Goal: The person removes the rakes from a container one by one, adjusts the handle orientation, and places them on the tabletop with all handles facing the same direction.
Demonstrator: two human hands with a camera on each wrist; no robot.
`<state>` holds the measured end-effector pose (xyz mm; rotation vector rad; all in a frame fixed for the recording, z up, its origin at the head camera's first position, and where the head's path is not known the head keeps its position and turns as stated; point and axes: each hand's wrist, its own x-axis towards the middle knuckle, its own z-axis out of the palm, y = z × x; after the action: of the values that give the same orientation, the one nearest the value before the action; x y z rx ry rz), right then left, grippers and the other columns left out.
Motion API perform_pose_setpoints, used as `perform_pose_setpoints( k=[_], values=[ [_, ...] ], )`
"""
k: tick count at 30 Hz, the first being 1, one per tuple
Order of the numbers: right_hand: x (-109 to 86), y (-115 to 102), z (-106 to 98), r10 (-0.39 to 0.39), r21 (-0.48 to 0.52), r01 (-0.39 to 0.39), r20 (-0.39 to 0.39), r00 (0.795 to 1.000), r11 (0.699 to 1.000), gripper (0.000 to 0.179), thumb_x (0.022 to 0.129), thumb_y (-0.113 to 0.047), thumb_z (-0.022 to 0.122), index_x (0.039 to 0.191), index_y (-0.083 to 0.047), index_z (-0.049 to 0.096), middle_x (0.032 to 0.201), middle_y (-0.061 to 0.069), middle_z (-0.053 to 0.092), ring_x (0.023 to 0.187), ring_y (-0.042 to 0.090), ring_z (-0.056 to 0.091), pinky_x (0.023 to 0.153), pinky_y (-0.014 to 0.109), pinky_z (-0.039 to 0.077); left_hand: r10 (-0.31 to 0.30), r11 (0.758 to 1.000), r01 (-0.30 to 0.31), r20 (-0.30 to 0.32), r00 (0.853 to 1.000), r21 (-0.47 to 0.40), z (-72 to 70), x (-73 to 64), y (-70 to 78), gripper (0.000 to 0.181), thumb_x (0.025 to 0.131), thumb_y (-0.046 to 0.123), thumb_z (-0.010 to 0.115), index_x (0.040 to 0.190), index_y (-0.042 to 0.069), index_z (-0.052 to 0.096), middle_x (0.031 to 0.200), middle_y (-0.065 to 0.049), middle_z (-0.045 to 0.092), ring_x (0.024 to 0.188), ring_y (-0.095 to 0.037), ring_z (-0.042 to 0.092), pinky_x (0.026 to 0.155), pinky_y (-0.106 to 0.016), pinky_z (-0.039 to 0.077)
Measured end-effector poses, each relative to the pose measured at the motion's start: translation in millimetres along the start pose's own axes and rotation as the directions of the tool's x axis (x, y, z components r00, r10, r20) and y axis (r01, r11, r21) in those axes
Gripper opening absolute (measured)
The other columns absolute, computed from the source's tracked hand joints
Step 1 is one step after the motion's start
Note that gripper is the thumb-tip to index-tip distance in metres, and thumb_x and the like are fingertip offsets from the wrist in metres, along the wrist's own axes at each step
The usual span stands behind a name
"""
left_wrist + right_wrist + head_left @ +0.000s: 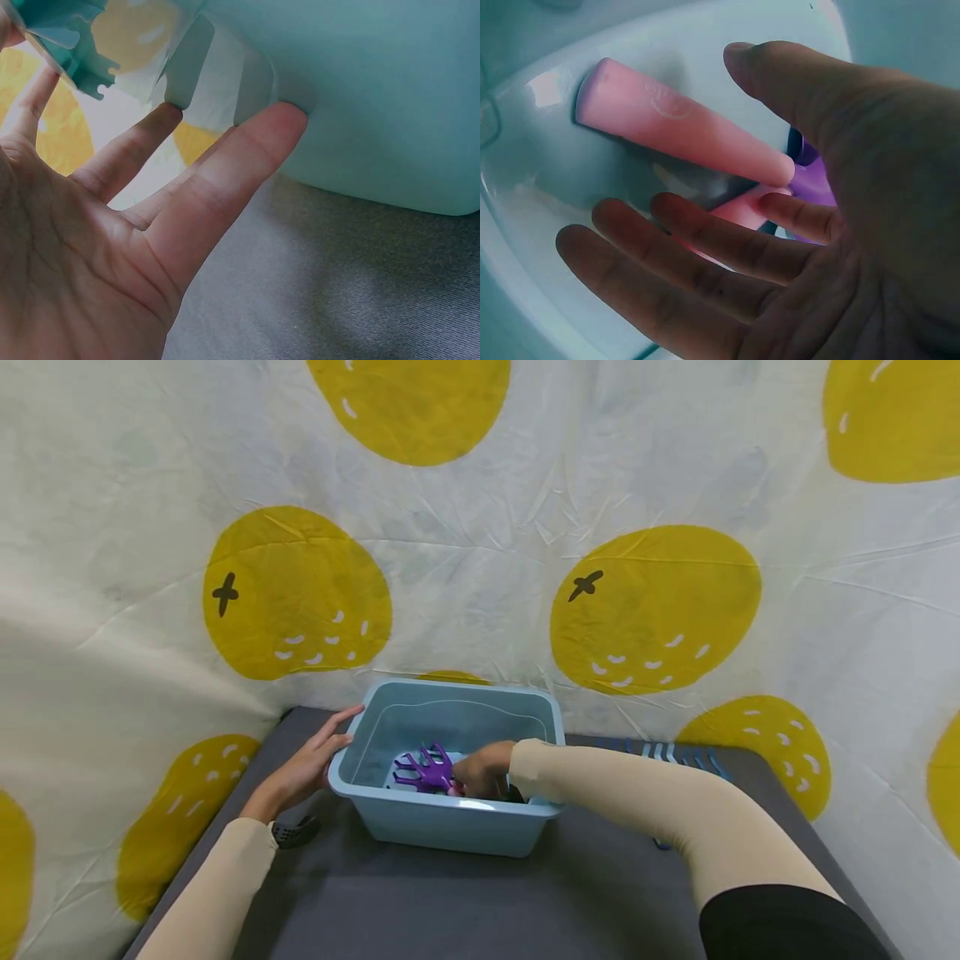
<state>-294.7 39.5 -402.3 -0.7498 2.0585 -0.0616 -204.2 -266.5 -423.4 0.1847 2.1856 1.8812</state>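
A light blue plastic basin (450, 817) stands on the dark grey table. My left hand (303, 766) is at its left end; the thumb and fingers are nearly straight and touch the wall and rim. My right hand (483, 772) reaches down inside the basin. In the right wrist view, the right hand's fingers (697, 259) and thumb are spread apart around a tapered pink piece (682, 120), without a grip on it. Part of a second pink piece (742, 210) shows below it. Beside the hand lies a purple claw-like thing (426, 770) with several prongs.
Several blue, hook-like pieces (667, 752) lie along the table's back right edge, partly behind the right arm. A small blue end (662, 843) shows below that arm. A white cloth with yellow fruit shapes (480, 593) hangs behind the table (420, 910).
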Motion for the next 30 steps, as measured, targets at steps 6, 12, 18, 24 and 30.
perform_pose_setpoints(
  k=[6, 12, 18, 24, 30],
  values=[
    [8.8, 3, 6, -0.028, 0.014, 0.028, 0.006, 1.000, 1.000, 0.010, 0.099, -0.009, 0.058, 0.091, -0.014, 0.056, 0.088, 0.004, 0.058, 0.080, 0.019, 0.057, 0.073, 0.037, 0.054, 0.005, 1.000, -0.005, -0.002, 1.000, 0.008, 1.6, -0.2, -0.2, 0.061, 0.110, 0.044, 0.045, 0.163, 0.040, 0.016, 0.159, -0.022, 0.025, 0.116, -0.049, 0.055, 0.083, -0.053, 0.058],
    [5.9, -5, 8, -0.078, 0.009, 0.079, -0.057, 0.995, 0.997, 0.025, 0.102, -0.010, 0.057, 0.078, -0.014, 0.053, 0.081, 0.004, 0.057, 0.074, 0.017, 0.060, 0.074, 0.038, 0.057, 0.005, 1.000, -0.005, -0.011, 1.000, 0.008, 1.5, -0.1, 0.9, 0.060, 0.109, 0.044, 0.045, 0.163, 0.041, 0.017, 0.163, -0.018, 0.020, 0.123, -0.053, 0.049, 0.085, -0.054, 0.057],
    [10.2, -10, 11, -0.098, -0.021, 0.096, -0.162, 0.982, 0.995, 0.024, 0.105, -0.018, 0.057, 0.082, -0.012, 0.055, 0.076, 0.003, 0.058, 0.064, 0.015, 0.058, 0.060, 0.032, 0.053, 0.007, 1.000, -0.007, -0.009, 1.000, 0.007, 0.9, -0.9, 1.9, 0.060, 0.110, 0.043, 0.045, 0.163, 0.040, 0.017, 0.161, -0.019, 0.023, 0.120, -0.050, 0.053, 0.086, -0.054, 0.057],
    [15.4, -11, 12, -0.063, -0.037, 0.056, -0.209, 0.976, 0.998, 0.017, 0.105, -0.019, 0.058, 0.090, -0.010, 0.058, 0.080, 0.004, 0.059, 0.066, 0.016, 0.060, 0.060, 0.033, 0.055, 0.015, 1.000, -0.015, -0.005, 1.000, 0.007, 1.6, -1.6, 3.1, 0.060, 0.110, 0.042, 0.045, 0.163, 0.039, 0.017, 0.162, -0.018, 0.023, 0.122, -0.047, 0.052, 0.088, -0.054, 0.057],
    [18.3, -11, 12, -0.046, -0.047, 0.036, -0.230, 0.972, 0.998, 0.016, 0.105, -0.019, 0.057, 0.091, -0.011, 0.058, 0.080, 0.004, 0.060, 0.065, 0.016, 0.060, 0.059, 0.032, 0.054, 0.017, 1.000, -0.017, -0.014, 1.000, 0.007, 2.2, -1.6, 3.2, 0.060, 0.110, 0.042, 0.045, 0.163, 0.039, 0.017, 0.163, -0.017, 0.022, 0.129, -0.054, 0.044, 0.093, -0.058, 0.053]
  ],
)
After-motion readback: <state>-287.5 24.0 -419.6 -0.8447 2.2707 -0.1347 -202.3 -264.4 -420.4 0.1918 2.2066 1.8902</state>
